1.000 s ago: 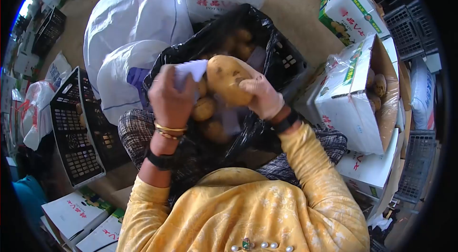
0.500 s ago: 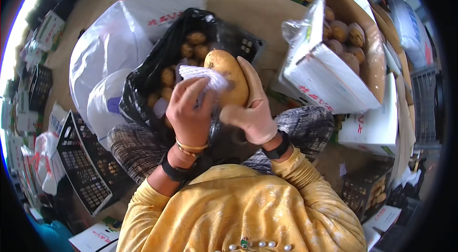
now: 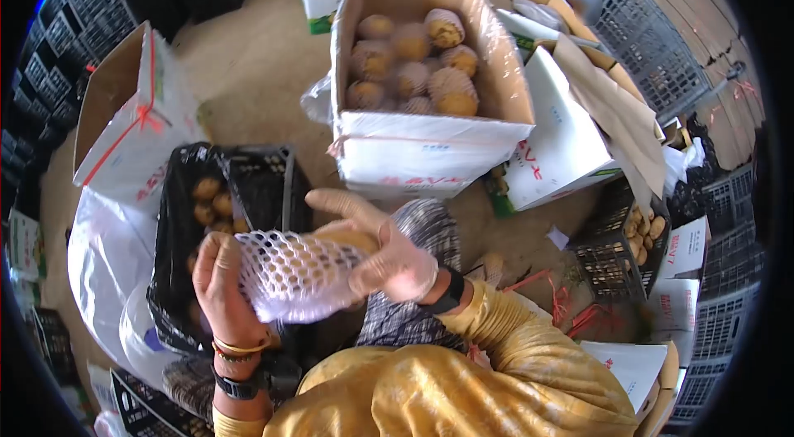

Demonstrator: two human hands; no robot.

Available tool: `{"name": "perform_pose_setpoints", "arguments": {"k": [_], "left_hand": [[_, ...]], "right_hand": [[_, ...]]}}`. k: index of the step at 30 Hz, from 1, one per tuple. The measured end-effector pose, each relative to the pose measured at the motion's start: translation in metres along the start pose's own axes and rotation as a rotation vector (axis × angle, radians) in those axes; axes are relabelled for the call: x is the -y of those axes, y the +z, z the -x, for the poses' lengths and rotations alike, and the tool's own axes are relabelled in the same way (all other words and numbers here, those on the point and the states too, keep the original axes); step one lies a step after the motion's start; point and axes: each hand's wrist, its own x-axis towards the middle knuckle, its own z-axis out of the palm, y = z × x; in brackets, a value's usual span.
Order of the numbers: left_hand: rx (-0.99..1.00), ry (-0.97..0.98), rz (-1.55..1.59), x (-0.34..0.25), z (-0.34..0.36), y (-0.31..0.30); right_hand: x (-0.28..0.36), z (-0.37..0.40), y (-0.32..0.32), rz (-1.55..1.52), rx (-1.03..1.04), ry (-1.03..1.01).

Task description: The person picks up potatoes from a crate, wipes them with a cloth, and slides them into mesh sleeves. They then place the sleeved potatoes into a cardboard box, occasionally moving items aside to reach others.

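A white foam net sleeve (image 3: 294, 272) is stretched over most of a large potato (image 3: 357, 240), whose bare end shows on the right. My left hand (image 3: 227, 292) pinches the sleeve's far left end. On the other side my right hand (image 3: 393, 259), in what looks like a thin glove, grips the potato's bare end, thumb in front and index finger reaching out above it. Just behind my left hand stands a crate (image 3: 289, 189) lined with a black plastic bag (image 3: 178, 214), with loose potatoes (image 3: 217, 204) inside.
Ahead, a white carton (image 3: 430, 143) holds several potatoes in foam nets (image 3: 453, 90). More cartons (image 3: 546, 135) stand to its right, near a black crate of potatoes (image 3: 645, 238). An open carton (image 3: 116, 106) is at left. Red ties (image 3: 562, 300) lie on the floor.
The bunched foam sleeve has been drawn over the potato and now stretches along it. Both hands have moved left and lower in view, while the view has turned toward the carton at right.
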Motion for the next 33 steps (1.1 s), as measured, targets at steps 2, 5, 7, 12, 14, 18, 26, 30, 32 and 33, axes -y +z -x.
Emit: {"name": "perform_pose_setpoints", "arguments": {"k": [2,5,7,12,14,18,26,30,32,33], "left_hand": [[0.144,-0.162,0.2,0.018,-0.007,0.013],[0.059,-0.388,0.364,0.055,-0.016,0.017],[0.087,-0.553,0.506,0.079,-0.024,0.014],[0.558,-0.443,0.083,0.123,-0.027,0.007],[0.694,-0.102,-0.612,0.125,-0.025,0.02],[0.301,-0.556,0.379,0.072,-0.036,0.06],[-0.087,-0.259,-0.298,0.035,-0.073,-0.065],[-0.058,-0.126,-0.872,0.071,-0.066,-0.199],[-0.039,-0.211,-0.982,0.08,-0.057,-0.249],[-0.019,-0.251,-1.005,0.086,-0.054,-0.275]], "right_hand": [[0.002,0.004,0.002,-0.093,0.032,0.046],[0.01,0.004,-0.004,-0.229,-0.031,0.027],[0.018,0.004,-0.008,-0.275,-0.142,0.03],[0.033,-0.006,-0.016,-0.229,-0.178,0.114],[0.046,-0.013,-0.019,-0.221,-0.122,0.156],[0.101,-0.047,-0.009,0.093,-0.226,-0.057],[0.22,-0.147,-0.136,2.697,-0.69,-0.33],[0.228,-0.164,-0.229,2.745,-0.353,0.55],[0.262,-0.176,-0.253,2.76,-0.214,0.65],[0.28,-0.176,-0.262,2.867,-0.226,0.556]]}}
